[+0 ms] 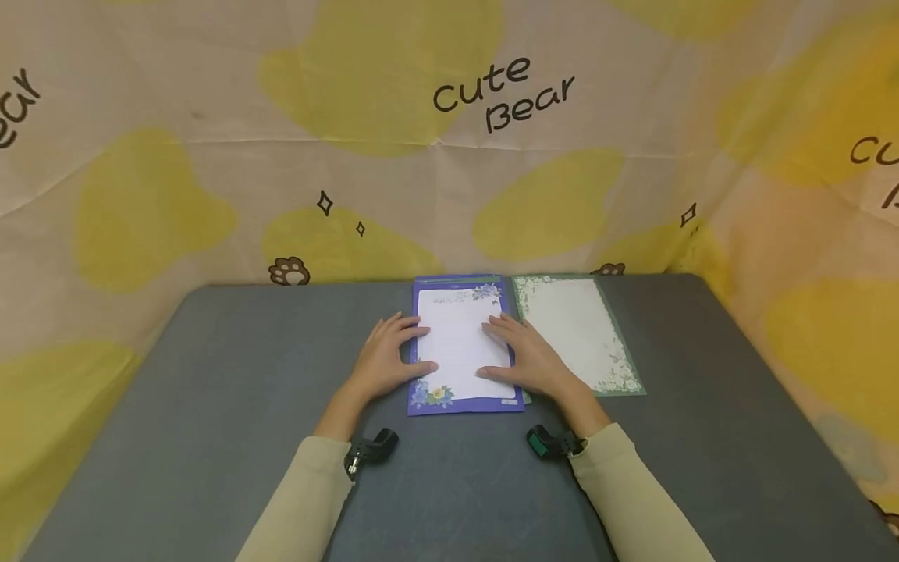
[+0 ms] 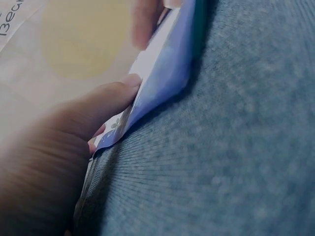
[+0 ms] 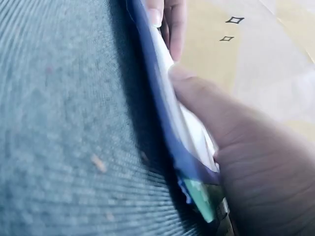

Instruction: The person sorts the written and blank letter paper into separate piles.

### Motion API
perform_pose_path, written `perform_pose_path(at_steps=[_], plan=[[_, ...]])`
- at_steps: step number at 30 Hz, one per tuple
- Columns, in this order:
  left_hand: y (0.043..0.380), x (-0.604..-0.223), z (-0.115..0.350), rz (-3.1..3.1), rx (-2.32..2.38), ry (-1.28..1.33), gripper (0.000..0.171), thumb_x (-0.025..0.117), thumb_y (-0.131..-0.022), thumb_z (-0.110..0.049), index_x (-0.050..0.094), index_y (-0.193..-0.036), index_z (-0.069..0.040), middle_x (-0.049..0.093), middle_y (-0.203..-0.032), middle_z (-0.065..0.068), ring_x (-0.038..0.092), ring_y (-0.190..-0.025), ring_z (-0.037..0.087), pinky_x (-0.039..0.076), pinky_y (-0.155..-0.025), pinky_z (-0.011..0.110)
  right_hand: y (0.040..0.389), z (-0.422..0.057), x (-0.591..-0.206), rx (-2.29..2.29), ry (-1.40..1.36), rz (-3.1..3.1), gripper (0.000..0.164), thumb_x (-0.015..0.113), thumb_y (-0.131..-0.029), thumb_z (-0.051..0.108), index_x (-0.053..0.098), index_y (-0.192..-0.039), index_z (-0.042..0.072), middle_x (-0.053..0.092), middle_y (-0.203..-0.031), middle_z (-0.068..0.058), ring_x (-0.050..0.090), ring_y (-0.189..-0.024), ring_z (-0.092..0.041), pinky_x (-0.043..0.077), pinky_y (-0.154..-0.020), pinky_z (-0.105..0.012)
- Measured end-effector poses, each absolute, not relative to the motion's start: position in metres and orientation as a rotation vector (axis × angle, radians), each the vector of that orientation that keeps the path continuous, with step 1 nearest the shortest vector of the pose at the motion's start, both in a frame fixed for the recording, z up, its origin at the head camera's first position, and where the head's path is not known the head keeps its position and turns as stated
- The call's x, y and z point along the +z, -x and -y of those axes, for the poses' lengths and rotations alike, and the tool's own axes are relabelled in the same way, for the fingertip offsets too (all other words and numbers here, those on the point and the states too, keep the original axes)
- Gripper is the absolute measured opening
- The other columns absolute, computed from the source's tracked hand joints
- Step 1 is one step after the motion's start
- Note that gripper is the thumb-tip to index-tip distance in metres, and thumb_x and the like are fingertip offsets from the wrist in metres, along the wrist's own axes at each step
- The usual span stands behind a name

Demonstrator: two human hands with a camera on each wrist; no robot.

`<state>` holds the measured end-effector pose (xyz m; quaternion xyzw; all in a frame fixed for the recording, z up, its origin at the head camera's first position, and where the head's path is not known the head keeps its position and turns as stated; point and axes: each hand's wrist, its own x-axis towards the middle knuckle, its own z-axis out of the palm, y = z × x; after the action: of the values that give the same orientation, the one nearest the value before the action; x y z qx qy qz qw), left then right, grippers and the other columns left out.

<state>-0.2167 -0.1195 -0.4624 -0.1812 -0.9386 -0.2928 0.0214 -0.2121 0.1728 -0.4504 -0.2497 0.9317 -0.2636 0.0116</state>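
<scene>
Purple sheet (image 1: 460,343) lies near the table's (image 1: 267,375) far edge, green showing beneath it. From where I'm standing: left hand (image 1: 385,355) and right hand (image 1: 534,357) touch its two sides, thumbs spread from fingers. Green-bordered sheet (image 1: 572,332) just beside it, on the person's right. Patterned cloth (image 1: 393,86) behind.

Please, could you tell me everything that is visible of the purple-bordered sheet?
The purple-bordered sheet looks like printed paper: white middle, faint print near the top, blue flowers at the upper right, and a flower cluster with a yellow bloom at the lower left. It lies lengthwise away from the person, over other sheets whose edges peek out, on the grey table, left of a green-bordered sheet. The left grip and right grip touch its sides.
</scene>
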Motion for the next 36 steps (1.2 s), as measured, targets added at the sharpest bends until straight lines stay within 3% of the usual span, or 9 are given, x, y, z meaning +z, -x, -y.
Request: perform_pose_path(at_steps=[9, 27, 36], plan=[[0.2144, -0.4598, 0.1192, 2.964, -0.802, 0.621, 0.074, 0.074, -0.084, -0.054, 0.055, -0.147, -0.021, 0.043, -0.161, 0.002, 0.026, -0.156, 0.035, 0.011, -0.127, 0.061, 0.2109, -0.1718, -0.4509, -0.723, 0.783, -2.910, 0.080, 0.073, -0.086, 0.056, 0.051, -0.149, 0.012, 0.041, -0.162, -0.010, 0.032, -0.154, -0.031, 0.013, -0.127, -0.060], [0.2125, -0.4563, 0.1195, 2.964, -0.897, 0.561, 0.067, 0.076, -0.085, -0.052, 0.060, -0.142, -0.021, 0.049, -0.157, 0.002, 0.027, -0.155, 0.034, 0.009, -0.128, 0.059, 0.2121, -0.1699, -0.4543, -0.709, 0.779, -2.943, 0.079, 0.073, -0.086, 0.056, 0.052, -0.148, 0.012, 0.045, -0.159, -0.008, 0.036, -0.152, -0.030, 0.015, -0.127, -0.059], [0.2111, -0.4569, 0.1195, 2.920, -0.948, 0.564, 0.060, 0.075, -0.087, -0.048, 0.063, -0.139, -0.023, 0.053, -0.154, 0.003, 0.029, -0.154, 0.036, 0.009, -0.128, 0.060, 0.2111, -0.1720, -0.4563, -0.824, 0.783, -3.018, 0.066, 0.074, -0.091, 0.042, 0.056, -0.145, 0.009, 0.049, -0.156, -0.013, 0.041, -0.149, -0.034, 0.024, -0.125, -0.059]])
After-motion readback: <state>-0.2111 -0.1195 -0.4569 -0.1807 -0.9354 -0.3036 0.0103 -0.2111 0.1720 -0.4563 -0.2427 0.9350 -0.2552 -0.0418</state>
